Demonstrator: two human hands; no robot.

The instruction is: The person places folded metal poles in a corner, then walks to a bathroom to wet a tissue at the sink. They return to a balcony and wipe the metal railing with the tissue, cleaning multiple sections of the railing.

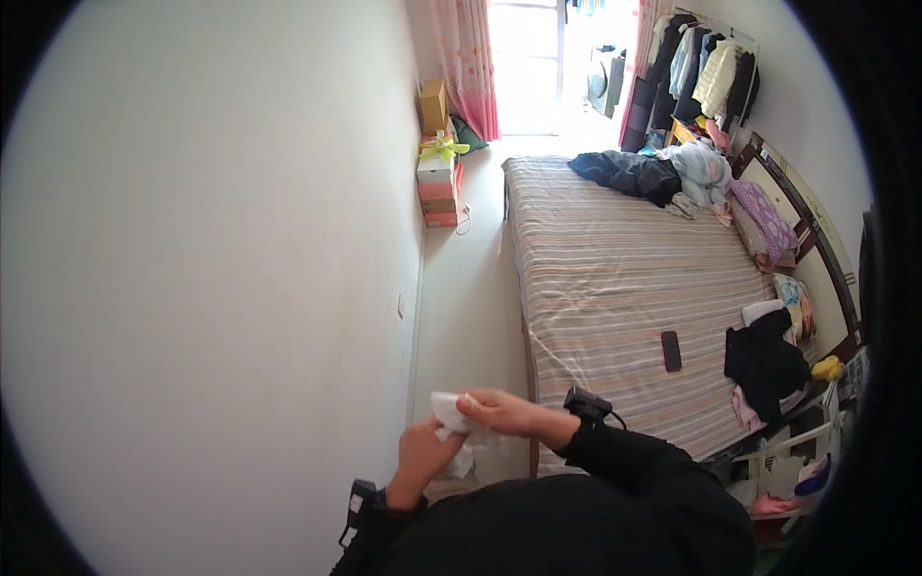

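My right hand (497, 412) pinches a crumpled white sheet (448, 409), which looks like tissue or thin wrapping, between thumb and fingers. Close beside it, my left hand (430, 450) is curled around the lower part of the same white material. Below the hands shows a whitish, partly see-through bundle (461, 462), perhaps a plastic bag; blur and my left hand hide how it joins the sheet. Both hands are held in front of my body, above the narrow strip of floor (468, 324) between wall and bed.
At my right stands a bed (612, 288) with a striped sheet, bearing a phone (670, 351) and black clothing (767, 360). A white wall (252, 252) rises at my left. Stacked boxes (438, 191) stand along it, with a white cable (467, 219) on the floor. A rack (792, 446) is at lower right.
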